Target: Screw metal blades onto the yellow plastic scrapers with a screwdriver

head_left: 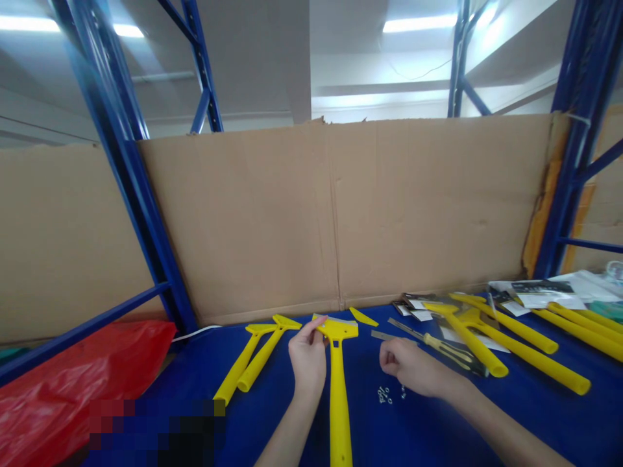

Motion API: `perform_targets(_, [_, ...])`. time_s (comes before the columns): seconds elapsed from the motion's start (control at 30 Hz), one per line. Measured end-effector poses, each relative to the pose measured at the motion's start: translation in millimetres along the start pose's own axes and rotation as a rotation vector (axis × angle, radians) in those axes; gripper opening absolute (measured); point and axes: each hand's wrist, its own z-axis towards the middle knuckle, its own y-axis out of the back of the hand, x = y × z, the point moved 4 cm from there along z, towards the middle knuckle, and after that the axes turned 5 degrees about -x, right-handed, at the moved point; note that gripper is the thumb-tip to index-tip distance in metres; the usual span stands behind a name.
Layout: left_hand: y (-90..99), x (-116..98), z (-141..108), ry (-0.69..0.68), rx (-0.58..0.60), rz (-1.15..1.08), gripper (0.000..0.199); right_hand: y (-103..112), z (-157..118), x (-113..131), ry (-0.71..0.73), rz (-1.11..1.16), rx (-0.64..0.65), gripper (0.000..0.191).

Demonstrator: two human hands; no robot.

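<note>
Yellow scraper [339, 389] has a wide, flat head.

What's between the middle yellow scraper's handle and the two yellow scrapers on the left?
The left hand, with its fingers at the head of the middle scraper, and some blue tabletop. The head view shows it.

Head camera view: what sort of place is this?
Probably a workbench in a warehouse or small workshop: blue steel rack uprights, a cardboard partition behind the blue work surface, and several yellow scraper handles laid out.
</note>
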Motion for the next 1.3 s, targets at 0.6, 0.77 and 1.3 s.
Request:
perform_targets(0.6, [-4.5, -4, -8, -0.161, 0.062, 0.098, 0.017, -23, 24, 38, -0.372, 0.975, -0.13, 0.015])
perform_targets(0.77, [-6.5, -10, -10, -0.263, 0.081, 0.176, 0.021, -23, 21, 35, -0.513, 1.148, -0.033, 0.031])
perform_targets(1.3, [-12.2, -25, -27, -1.126, 0.219, 0.539, 0.024, -16, 26, 24, -0.449, 1.337, -0.226, 0.035])
